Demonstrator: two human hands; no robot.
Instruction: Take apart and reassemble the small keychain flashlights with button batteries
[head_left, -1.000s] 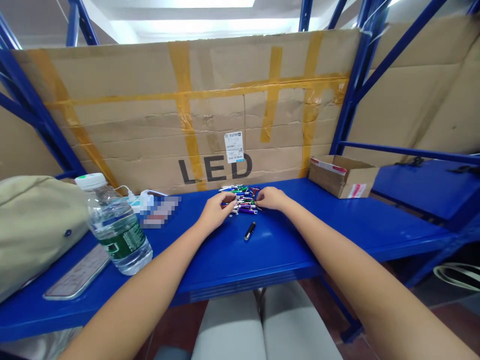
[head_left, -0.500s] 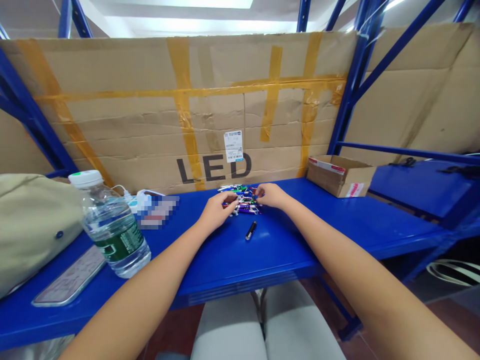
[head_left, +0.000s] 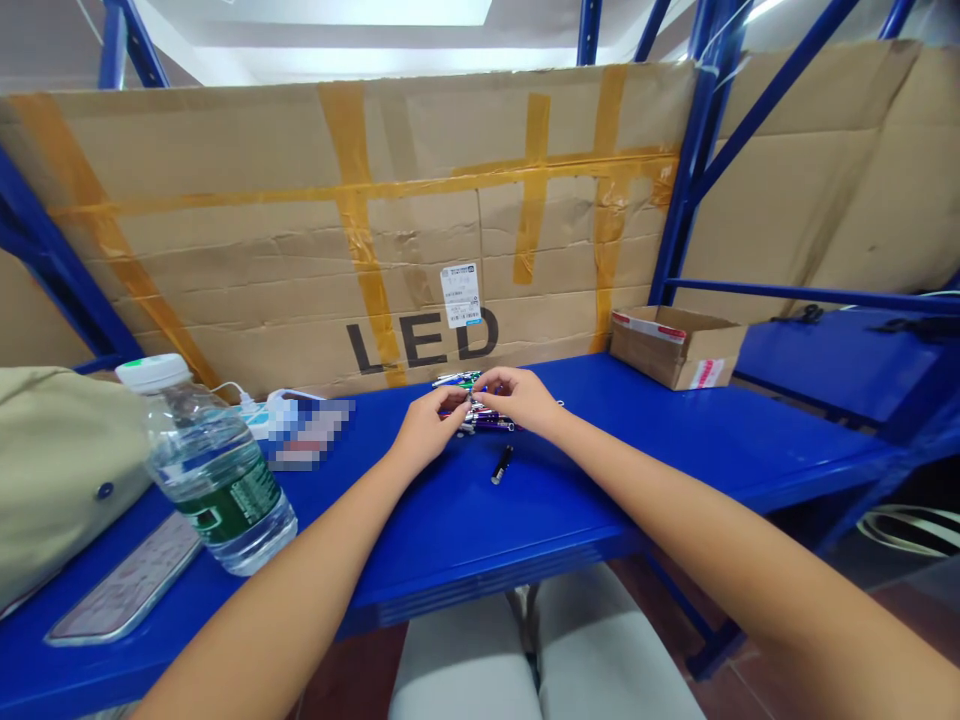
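A pile of slim, shiny, pen-like pieces (head_left: 493, 424) in purple, green, blue and silver lies toward the back of the blue table. My left hand (head_left: 429, 425) is over the pile's left side, thumb and fingers pinched together. From the right, my right hand (head_left: 519, 398) reaches across the pile, its fingertips meeting those of the left. Both pinches close on something small, too hidden to name. Nearer to me, apart from the pile, rests a short black cylinder (head_left: 502, 464) with a silver end.
A water bottle (head_left: 217, 470) stands at the left beside a phone (head_left: 124, 585) and a beige bag (head_left: 67, 470). Behind them are a white power strip (head_left: 259, 418) and a blurred-out item (head_left: 315, 435). An open cardboard box (head_left: 675, 350) sits at the back right, before a cardboard wall (head_left: 285, 270).
My right hand has moved left from the pile's right edge to meet my left hand, which stays pinched over the pile. The view has shifted slightly.
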